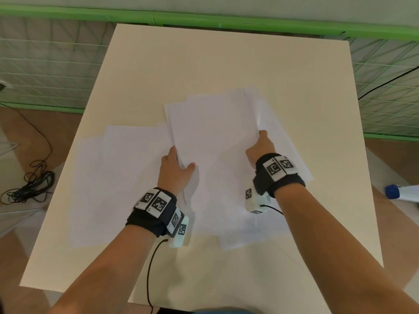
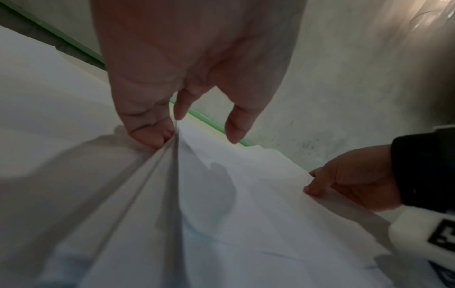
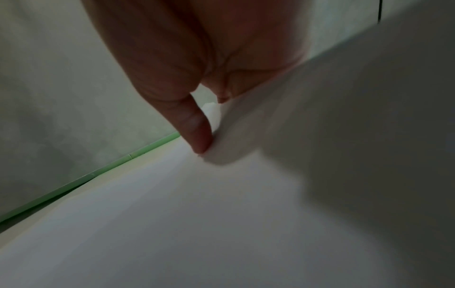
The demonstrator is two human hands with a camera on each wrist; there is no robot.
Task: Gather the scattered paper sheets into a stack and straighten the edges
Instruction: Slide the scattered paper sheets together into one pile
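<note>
A bundle of white sheets (image 1: 213,132) is held over the cream table (image 1: 204,60), slightly raised. My left hand (image 1: 181,160) grips its left edge, thumb on top. In the left wrist view that hand (image 2: 172,128) pinches several sheet edges together. My right hand (image 1: 260,141) holds the bundle's right edge; in the right wrist view its thumb (image 3: 197,126) presses on the paper (image 3: 320,136) and the other fingers are hidden behind it. Loose sheets lie flat at the left (image 1: 118,177), at the right (image 1: 288,141) and near me (image 1: 238,232).
A green-framed mesh fence (image 1: 204,21) runs behind the table. Dark cables (image 1: 29,186) lie coiled on the floor at the left. A white bottle with a blue cap (image 1: 401,192) lies off the table's right side.
</note>
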